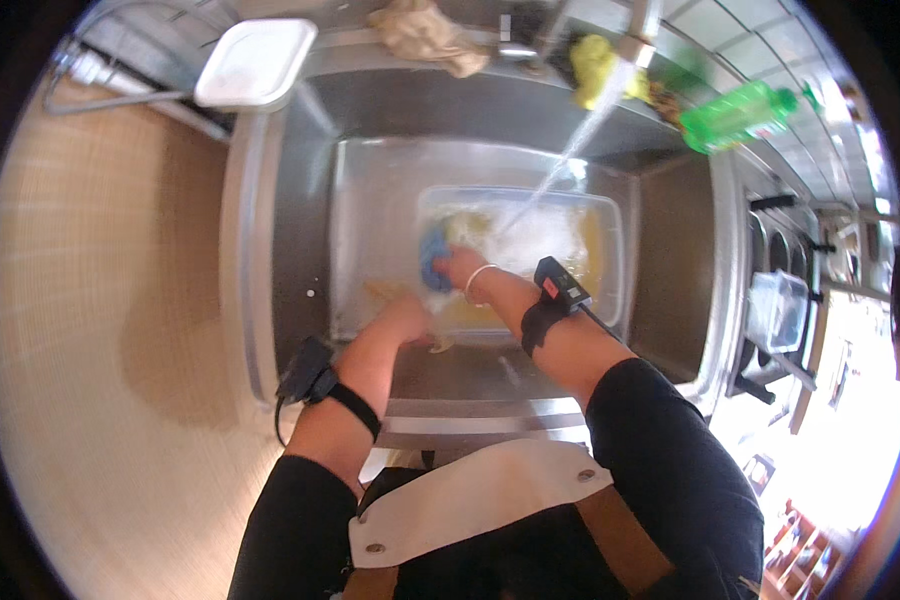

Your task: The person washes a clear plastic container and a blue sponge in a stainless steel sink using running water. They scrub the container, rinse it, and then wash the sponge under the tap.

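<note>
Inside a stainless steel sink [487,109] sits a clear plastic tub [609,300] of sudsy, yellowish water. A stream of water [562,161] from the faucet [640,45] pours into it. At the tub's left side my right hand [467,268] grips a blue cloth or scrubber [435,262]. My left hand [411,316] is low by the tub's near left corner, blurred, with its fingers mostly hidden. A tan shape [386,291] shows just beyond it, too blurred to name; whether I hold it cannot be told.
A white lidded container [255,64] stands at the sink's back left corner. Along the back ledge lie a brown cloth [427,37], a yellow cloth [594,67] and a green bottle [739,116]. On the right, a clear plastic container [776,311] sits by a rack.
</note>
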Demonstrator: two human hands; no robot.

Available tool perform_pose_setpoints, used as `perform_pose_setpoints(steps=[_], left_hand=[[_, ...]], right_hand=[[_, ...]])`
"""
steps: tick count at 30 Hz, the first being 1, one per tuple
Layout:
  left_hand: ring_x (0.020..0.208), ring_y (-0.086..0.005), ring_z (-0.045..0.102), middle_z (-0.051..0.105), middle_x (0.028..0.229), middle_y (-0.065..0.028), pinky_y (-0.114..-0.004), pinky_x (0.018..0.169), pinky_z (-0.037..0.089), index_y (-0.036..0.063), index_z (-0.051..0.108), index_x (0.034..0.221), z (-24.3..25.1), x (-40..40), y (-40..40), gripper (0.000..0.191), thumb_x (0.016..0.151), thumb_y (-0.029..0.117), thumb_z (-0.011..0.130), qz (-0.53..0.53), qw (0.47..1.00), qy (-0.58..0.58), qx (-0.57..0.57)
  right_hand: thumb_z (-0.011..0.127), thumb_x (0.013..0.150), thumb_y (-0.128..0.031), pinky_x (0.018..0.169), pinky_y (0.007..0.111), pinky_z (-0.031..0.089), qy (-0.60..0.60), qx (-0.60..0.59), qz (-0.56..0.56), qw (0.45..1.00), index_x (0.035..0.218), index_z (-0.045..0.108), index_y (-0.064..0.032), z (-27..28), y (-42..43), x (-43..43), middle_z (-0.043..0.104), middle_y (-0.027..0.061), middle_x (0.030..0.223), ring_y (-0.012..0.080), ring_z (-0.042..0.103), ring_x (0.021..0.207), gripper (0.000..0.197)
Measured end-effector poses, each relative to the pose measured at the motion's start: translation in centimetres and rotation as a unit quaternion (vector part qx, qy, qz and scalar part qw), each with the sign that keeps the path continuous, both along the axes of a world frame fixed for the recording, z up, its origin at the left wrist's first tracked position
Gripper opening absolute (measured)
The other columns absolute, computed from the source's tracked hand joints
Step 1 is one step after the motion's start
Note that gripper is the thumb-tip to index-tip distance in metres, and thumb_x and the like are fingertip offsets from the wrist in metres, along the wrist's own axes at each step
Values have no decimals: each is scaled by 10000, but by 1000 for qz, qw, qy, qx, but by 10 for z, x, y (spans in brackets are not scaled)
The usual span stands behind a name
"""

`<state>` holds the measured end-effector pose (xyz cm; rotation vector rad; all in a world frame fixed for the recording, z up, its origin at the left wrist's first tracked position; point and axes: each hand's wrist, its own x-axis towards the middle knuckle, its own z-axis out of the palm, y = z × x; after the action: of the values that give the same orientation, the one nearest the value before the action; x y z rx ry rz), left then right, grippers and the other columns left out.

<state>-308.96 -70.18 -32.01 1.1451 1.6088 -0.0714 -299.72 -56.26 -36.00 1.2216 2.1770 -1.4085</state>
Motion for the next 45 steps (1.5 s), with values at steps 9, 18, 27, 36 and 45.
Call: perform_pose_setpoints(steps=[9,18,27,36,45], left_hand=[[758,-206,624,596,1016,-95,-410,506,491,39,470,1144,12,-3,2,307,877,191,479,143,979,-56,-136],[674,-195,632,625,805,-124,-354,449,479,5,604,942,2,-2,-3,217,861,184,512,182,976,-37,-117],[673,-178,633,600,981,-114,-335,471,476,45,480,1146,40,1,7,292,874,148,455,231,961,-57,-141],[636,-183,633,613,923,-129,-318,442,452,31,476,1118,44,4,7,288,868,169,434,236,962,-56,-123],[654,-183,629,613,917,-110,-316,448,440,41,472,1134,37,2,8,304,845,132,443,225,963,-61,-135]], right_hand=[[592,767,-267,900,449,419,-90,150,368,913,1248,457,-143,23,-2,84,329,158,1342,366,391,1168,515],[619,695,-139,802,410,458,-11,259,174,950,973,595,-163,138,100,197,522,132,999,333,561,899,280],[419,833,-158,1005,374,310,-357,488,273,749,1115,540,-47,140,186,287,381,98,1326,260,379,1209,326],[461,802,-132,874,365,435,-316,230,385,837,948,633,-26,57,54,351,595,163,1055,314,540,1046,250],[495,800,-164,869,347,390,-417,426,389,702,1032,606,-58,104,173,300,514,97,1173,254,492,1060,278]])
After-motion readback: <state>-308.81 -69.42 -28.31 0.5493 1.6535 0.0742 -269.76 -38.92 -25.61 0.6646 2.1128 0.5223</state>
